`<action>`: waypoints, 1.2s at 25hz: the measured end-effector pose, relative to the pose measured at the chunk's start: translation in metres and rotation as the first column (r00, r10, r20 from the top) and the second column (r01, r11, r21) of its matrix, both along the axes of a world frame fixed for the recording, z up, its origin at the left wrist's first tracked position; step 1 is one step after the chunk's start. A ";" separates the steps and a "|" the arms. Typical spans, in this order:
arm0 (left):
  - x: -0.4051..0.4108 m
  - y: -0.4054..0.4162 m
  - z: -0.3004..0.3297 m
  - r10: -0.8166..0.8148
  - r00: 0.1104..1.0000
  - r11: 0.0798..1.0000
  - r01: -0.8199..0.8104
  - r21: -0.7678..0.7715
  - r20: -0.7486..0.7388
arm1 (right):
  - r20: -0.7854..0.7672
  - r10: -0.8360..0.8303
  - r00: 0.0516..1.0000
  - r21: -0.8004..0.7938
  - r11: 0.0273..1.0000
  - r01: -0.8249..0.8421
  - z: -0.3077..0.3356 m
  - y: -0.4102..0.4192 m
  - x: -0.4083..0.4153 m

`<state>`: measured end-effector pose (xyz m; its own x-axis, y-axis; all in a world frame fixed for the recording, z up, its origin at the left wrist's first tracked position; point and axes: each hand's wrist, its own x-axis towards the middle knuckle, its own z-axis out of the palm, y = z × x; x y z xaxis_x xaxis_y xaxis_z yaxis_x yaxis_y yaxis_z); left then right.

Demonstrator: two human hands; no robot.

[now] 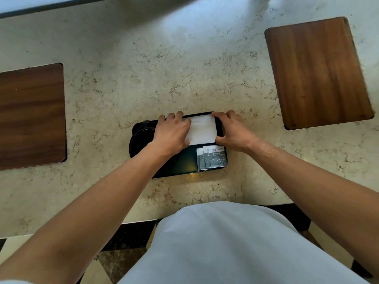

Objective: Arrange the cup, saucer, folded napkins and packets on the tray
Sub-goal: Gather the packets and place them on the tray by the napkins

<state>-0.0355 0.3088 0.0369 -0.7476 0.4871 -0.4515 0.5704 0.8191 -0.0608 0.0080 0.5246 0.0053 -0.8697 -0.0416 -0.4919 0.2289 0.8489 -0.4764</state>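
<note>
A black tray point(180, 162) lies on the marble counter in front of me. White folded napkins point(203, 130) lie in its far right part. My left hand point(171, 133) covers their left side, fingers at the far edge and thumb at the near edge. My right hand point(231, 132) holds their right side, forefinger on the far corner and thumb on the near corner. Several grey packets point(213, 157) are fanned out in the tray's near right corner. A black saucer point(141, 136) sits at the tray's left end, mostly hidden under my left hand; I cannot make out the cup.
A dark wooden board point(30, 117) lies at the left of the marble counter point(143, 68), and a lighter wooden board point(315, 72) lies at the far right. The counter's front edge runs just ahead of my body.
</note>
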 end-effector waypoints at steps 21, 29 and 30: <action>0.007 0.006 0.011 0.068 0.998 0.980 -0.063 0.187 -0.019 | -0.063 -0.104 0.993 -0.060 0.993 0.101 0.000 0.003 0.014; 0.073 0.017 0.013 0.209 0.971 0.799 -0.238 0.553 0.115 | -0.309 -0.146 0.940 -0.091 0.988 0.124 0.001 -0.012 0.066; 0.081 0.017 0.010 0.210 0.970 0.794 -0.241 0.559 0.120 | -0.309 -0.141 0.941 -0.100 0.988 0.115 0.001 -0.015 0.071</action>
<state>0.0452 0.3258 0.0470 -0.8527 0.4873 -0.1883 0.3546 0.8046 0.4763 0.0793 0.5099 0.0060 -0.9799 0.0526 -0.1922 0.1608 0.7787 -0.6065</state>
